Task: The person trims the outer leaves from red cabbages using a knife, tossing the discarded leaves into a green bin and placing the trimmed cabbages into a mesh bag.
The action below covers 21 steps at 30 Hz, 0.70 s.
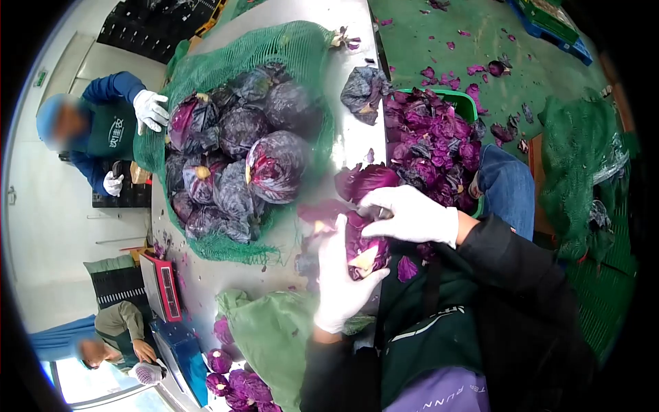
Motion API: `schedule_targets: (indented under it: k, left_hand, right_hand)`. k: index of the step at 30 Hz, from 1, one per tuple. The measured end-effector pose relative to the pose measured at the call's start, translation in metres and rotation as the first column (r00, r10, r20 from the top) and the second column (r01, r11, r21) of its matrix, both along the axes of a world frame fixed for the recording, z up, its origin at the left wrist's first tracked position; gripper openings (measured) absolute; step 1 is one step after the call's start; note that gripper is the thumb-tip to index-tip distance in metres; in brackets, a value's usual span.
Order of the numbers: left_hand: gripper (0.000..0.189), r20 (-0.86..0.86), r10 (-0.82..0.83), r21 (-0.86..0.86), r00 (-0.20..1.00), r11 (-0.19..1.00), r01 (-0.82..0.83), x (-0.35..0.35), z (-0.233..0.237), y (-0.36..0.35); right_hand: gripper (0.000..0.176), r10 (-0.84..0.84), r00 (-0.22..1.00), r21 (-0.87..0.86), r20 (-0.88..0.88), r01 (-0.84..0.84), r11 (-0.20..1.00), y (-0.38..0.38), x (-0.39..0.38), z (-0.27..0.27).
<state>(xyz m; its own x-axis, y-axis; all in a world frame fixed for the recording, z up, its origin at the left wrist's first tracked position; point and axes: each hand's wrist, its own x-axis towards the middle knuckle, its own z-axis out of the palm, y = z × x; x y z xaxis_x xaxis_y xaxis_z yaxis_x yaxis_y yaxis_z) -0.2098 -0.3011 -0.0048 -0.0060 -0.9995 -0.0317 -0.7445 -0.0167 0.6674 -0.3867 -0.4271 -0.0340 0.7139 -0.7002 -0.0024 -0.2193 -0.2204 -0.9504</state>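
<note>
A partly stripped red cabbage [364, 253] is between my two white-gloved hands at the table's near edge. My left hand [340, 278] is curved round its lower side, thumb by the pale cut stem. My right hand [412, 214] grips its upper side with bent fingers; the exact hold of the fingertips is partly hidden. Loose purple leaves [367, 182] lie just beyond my right hand. Blurred leaves show beside my left fingers. Below the hands, a small leaf piece [406, 268] rests against my dark apron.
A green mesh sack [302, 48] of whole red cabbages [278, 167] lies on the metal table [288, 275]. A green crate [464, 103] is heaped with leaves. Peeled cabbages [247, 388] lie near a green cloth [264, 336] and red scale [167, 288]. Two co-workers are across the table, one touching the sack.
</note>
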Motion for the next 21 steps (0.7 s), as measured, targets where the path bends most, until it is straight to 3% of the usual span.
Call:
schedule_targets:
  k: [2,3,4,6,7,8,10,11,12,14,15,18,19,20,21]
  left_hand:
    - [0.115,-0.067,-0.031,-0.001,0.997,1.0,0.031,0.016,-0.005,0.002]
    - [0.116,-0.119,-0.031,0.001,0.992,1.0,0.031,0.023,-0.007,0.003]
    - [0.118,-0.169,-0.036,0.009,0.985,0.999,0.038,0.028,-0.008,0.006]
    - [0.119,-0.311,-0.014,0.038,0.95,0.999,0.027,0.036,-0.014,0.012]
    - [0.118,-0.352,-0.002,0.031,0.936,0.999,0.013,0.036,-0.017,0.012]
    - [0.118,-0.372,0.042,0.085,0.927,0.996,-0.011,0.036,-0.017,0.015]
    - [0.119,-0.342,0.049,0.122,0.938,0.993,-0.007,0.038,-0.015,0.013]
    - [0.121,-0.292,0.011,0.095,0.956,0.995,0.018,0.039,-0.014,0.008]
    - [0.121,-0.288,-0.03,0.079,0.957,0.995,0.055,0.041,-0.011,0.005]
    - [0.122,-0.276,-0.096,0.061,0.956,0.991,0.117,0.046,-0.008,0.002]
    - [0.122,-0.292,-0.093,0.064,0.952,0.991,0.116,0.045,-0.009,0.003]
    - [0.121,-0.244,-0.084,0.156,0.966,0.98,0.124,0.046,-0.009,0.002]
    - [0.121,-0.232,-0.12,0.097,0.965,0.985,0.146,0.042,0.001,-0.002]
    - [0.121,-0.285,-0.102,0.081,0.953,0.988,0.13,0.042,-0.003,0.0]
    - [0.121,-0.335,-0.084,0.062,0.938,0.992,0.111,0.044,-0.008,0.002]
  right_hand:
    - [0.02,-0.19,0.979,-0.21,-0.077,0.17,0.963,-0.002,0.0,-0.02]
    - [0.013,-0.277,0.961,-0.445,0.011,0.253,0.859,-0.009,0.001,-0.05]
    - [0.012,-0.34,0.94,-0.489,-0.037,0.28,0.826,-0.019,-0.005,-0.072]
    - [0.015,-0.368,0.917,-0.12,-0.157,0.352,0.928,-0.021,-0.01,-0.056]
    - [0.024,-0.249,0.968,0.151,-0.029,0.25,0.956,-0.016,-0.008,-0.045]
    - [0.038,-0.172,0.978,0.112,0.117,0.16,0.981,-0.005,-0.004,-0.026]
    - [0.052,0.013,1.0,-0.125,0.018,-0.011,0.992,0.009,0.007,0.0]
    - [0.061,0.061,0.996,-0.152,-0.059,-0.069,0.986,0.013,0.015,-0.002]
    - [0.057,0.027,1.0,-0.195,0.013,-0.024,0.981,0.013,0.017,-0.002]
    - [0.048,0.076,0.997,-0.005,0.034,-0.076,0.997,0.004,0.009,0.005]
    - [0.037,0.076,0.997,-0.167,0.012,-0.073,0.983,0.005,0.009,0.005]
    - [0.03,-0.031,0.996,-0.379,-0.081,-0.002,0.925,0.006,0.007,-0.01]
    - [0.024,-0.124,0.988,-0.487,-0.097,0.061,0.871,-0.009,0.005,-0.017]
    - [0.02,-0.234,0.955,-0.247,-0.18,0.186,0.951,-0.023,0.0,-0.045]
    - [0.022,-0.227,0.935,-0.185,-0.273,0.181,0.966,-0.026,-0.001,-0.048]
